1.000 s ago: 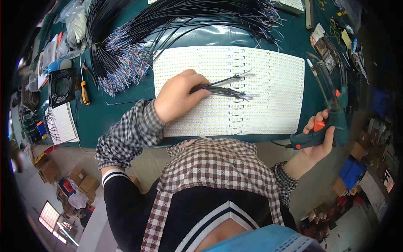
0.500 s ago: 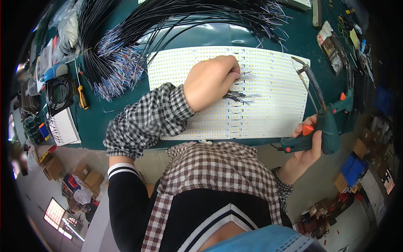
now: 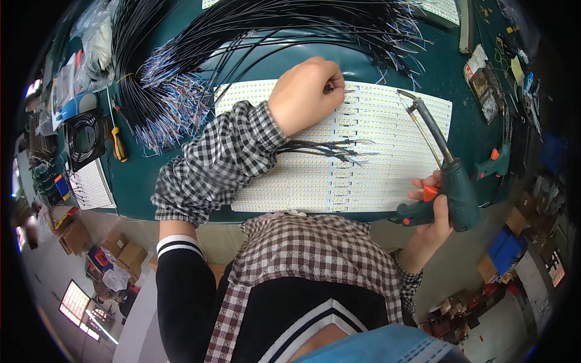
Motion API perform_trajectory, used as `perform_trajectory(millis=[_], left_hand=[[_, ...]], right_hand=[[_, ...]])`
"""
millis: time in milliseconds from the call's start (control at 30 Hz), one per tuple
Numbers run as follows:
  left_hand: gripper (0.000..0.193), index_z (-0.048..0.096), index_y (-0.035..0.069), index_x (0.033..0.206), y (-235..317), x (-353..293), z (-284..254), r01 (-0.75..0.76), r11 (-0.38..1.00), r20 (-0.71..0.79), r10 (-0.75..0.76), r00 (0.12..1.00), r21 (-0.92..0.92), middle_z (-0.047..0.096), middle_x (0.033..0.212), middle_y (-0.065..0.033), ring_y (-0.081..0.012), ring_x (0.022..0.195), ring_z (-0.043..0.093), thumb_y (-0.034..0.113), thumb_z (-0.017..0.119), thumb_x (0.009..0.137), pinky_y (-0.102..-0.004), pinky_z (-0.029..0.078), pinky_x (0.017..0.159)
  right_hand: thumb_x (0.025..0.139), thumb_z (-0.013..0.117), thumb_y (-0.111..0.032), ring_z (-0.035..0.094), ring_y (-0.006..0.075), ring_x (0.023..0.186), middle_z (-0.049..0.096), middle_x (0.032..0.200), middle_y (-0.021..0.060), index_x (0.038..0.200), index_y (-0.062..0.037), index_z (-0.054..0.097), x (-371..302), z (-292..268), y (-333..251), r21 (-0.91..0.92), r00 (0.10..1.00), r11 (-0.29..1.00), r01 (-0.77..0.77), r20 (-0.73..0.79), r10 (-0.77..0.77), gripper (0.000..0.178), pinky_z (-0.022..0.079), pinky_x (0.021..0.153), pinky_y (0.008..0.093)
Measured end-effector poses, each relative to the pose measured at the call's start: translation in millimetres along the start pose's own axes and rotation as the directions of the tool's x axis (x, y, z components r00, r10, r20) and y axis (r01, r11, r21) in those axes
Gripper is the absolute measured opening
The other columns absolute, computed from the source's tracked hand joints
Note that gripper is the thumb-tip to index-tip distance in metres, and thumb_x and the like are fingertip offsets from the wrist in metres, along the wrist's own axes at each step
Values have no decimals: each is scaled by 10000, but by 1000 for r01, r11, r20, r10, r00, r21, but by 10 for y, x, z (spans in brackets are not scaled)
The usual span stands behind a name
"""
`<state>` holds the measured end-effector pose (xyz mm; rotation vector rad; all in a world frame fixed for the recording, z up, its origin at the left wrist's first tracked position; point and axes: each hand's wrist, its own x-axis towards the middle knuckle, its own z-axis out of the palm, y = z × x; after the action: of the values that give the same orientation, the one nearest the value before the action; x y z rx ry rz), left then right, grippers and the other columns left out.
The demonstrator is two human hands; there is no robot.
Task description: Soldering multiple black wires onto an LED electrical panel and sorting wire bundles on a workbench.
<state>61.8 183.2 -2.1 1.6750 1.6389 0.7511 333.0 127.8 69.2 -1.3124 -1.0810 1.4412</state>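
Note:
My left hand (image 3: 307,95) is closed in a pinch over the upper middle of a white LED board (image 3: 399,145) dotted with yellowish LEDs. A black wire with thin stripped ends is in its fingers, mostly hidden by the hand. Below the wrist, several black wires (image 3: 321,148) lie across the board, their bare ends pointing right. At the board's right edge, my right hand (image 3: 434,209) is wrapped round the grip of a dark green soldering gun (image 3: 461,196) with an orange trigger. The gun's tip (image 3: 407,94) hovers by the board's upper right part.
Thick bundles of black wires (image 3: 242,27) with coloured ends cover the far side of the green table. At left are a screwdriver (image 3: 118,142) and a black fan (image 3: 83,138). A second green soldering tool (image 3: 493,163) and a grimy block (image 3: 485,91) sit at right.
My left hand has moved slightly up the board, showing more of the wires below it. The soldering gun has shifted left, its tip nearer my left hand.

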Motion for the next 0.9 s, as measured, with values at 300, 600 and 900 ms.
perform_trajectory(millis=[300, 600, 900], left_hand=[[98, 592, 9, 793, -44, -13, -45, 58, 981, 43, -51, 998, -184, 531, 762, -53, -117, 660, 528, 61, 624, 716, -226, 430, 589], [85, 582, 6, 779, -59, 10, -41, 40, 933, 57, -21, 998, -359, 503, 739, -29, -90, 660, 503, 40, 623, 713, -208, 411, 585], [91, 582, 23, 761, -26, 27, -31, -69, 993, 20, 71, 997, -99, 530, 741, -77, -194, 651, 553, 80, 615, 698, -278, 451, 581]], right_hand=[[813, 558, -114, 623, 311, 832, 591, 939, 178, 1126, 112, 488, 48, 137, -13, -109, 999, 993, -47, -21, 45, 392, 556, 648, 340], [803, 573, -108, 625, 294, 817, 603, 907, 166, 1121, 107, 496, 25, 190, 38, -117, 995, 988, -99, -17, 98, 392, 553, 626, 333], [818, 563, -122, 622, 281, 832, 591, 908, 152, 1130, 106, 482, 18, 180, 37, -113, 993, 987, -117, 5, 119, 395, 553, 625, 328]])
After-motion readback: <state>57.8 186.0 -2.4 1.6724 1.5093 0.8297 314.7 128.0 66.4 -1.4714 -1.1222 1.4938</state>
